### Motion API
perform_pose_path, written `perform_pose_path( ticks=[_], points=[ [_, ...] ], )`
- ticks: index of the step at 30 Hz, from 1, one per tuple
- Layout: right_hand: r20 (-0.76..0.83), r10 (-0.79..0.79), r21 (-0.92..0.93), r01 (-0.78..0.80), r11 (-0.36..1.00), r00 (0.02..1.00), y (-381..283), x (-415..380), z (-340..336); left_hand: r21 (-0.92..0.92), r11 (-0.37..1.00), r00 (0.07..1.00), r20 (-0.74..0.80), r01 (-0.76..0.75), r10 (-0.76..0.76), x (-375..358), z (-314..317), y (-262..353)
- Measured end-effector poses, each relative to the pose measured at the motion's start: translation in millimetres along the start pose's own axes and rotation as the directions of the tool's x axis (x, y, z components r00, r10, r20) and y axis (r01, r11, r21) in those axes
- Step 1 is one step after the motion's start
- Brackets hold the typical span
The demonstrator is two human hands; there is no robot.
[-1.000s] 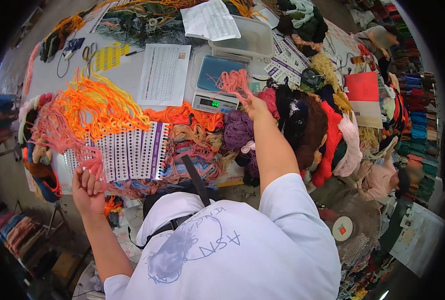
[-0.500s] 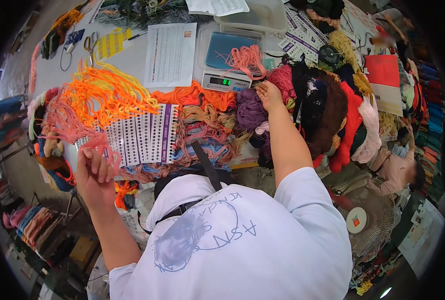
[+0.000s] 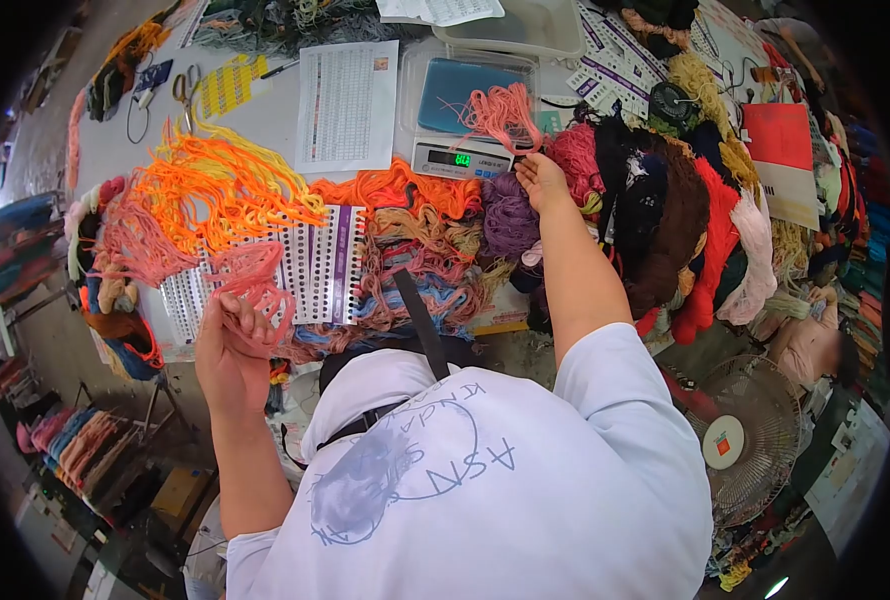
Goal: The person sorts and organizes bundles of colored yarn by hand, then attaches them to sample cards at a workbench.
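Curled fingers of my left hand [image 3: 237,345] hold a looped bundle of pink yarn [image 3: 255,280] above the white cards with rows of holes [image 3: 330,265]. At the front of a digital scale [image 3: 462,160], the fingertips of my right hand [image 3: 543,183] are closed at the tail end of a pink yarn hank [image 3: 500,112]. Most of that hank lies on the scale's blue platform [image 3: 453,92]. Lit green digits show on its display. Orange and yellow yarn [image 3: 215,180] spreads over the cards, and a purple yarn bundle [image 3: 508,215] lies just left of my right wrist.
A printed sheet [image 3: 348,105] lies left of the scale, with scissors [image 3: 185,90] further left. Thick yarn hanks [image 3: 665,220] line the table's right side, near a red folder [image 3: 780,135]. A fan [image 3: 740,440] stands lower right, and another person [image 3: 805,345] is beyond it.
My left hand has moved right and slightly down, carrying the pink yarn further over the cards. My right hand has shifted slightly up toward the hank's tail by the scale.
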State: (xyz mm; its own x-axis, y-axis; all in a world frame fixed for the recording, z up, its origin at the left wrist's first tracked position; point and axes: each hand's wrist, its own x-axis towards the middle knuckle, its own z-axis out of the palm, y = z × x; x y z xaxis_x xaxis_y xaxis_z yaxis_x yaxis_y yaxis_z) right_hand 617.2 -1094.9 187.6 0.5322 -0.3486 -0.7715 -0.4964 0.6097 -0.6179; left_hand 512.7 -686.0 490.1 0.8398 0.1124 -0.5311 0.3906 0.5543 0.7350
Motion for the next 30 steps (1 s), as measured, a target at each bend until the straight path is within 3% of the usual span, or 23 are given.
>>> perform_pose_path(
  ticks=[22,25,27,28,30],
  points=[
    [-0.021,-0.016,-0.010,0.016,1.000,1.000,0,7,6,0.000,0.999,0.999,-0.033,0.042,-0.042,-8,-14,-8],
    [0.014,-0.013,0.073,0.012,0.997,1.000,3,6,4,0.000,0.999,0.999,-0.024,0.037,-0.037,-9,-13,-11],
    [-0.070,0.001,0.134,0.008,0.991,0.998,4,1,4,-0.007,0.999,0.999,-0.011,0.034,-0.034,-8,-13,-15],
    [-0.126,-0.023,0.124,0.039,0.992,0.992,-2,-12,9,-0.028,0.999,0.999,0.006,0.038,-0.038,-7,-13,-17],
    [-0.219,-0.342,-0.146,0.316,0.937,0.914,-5,-29,17,-0.061,0.998,0.999,0.023,0.034,-0.033,-5,-13,-21]
  ],
)
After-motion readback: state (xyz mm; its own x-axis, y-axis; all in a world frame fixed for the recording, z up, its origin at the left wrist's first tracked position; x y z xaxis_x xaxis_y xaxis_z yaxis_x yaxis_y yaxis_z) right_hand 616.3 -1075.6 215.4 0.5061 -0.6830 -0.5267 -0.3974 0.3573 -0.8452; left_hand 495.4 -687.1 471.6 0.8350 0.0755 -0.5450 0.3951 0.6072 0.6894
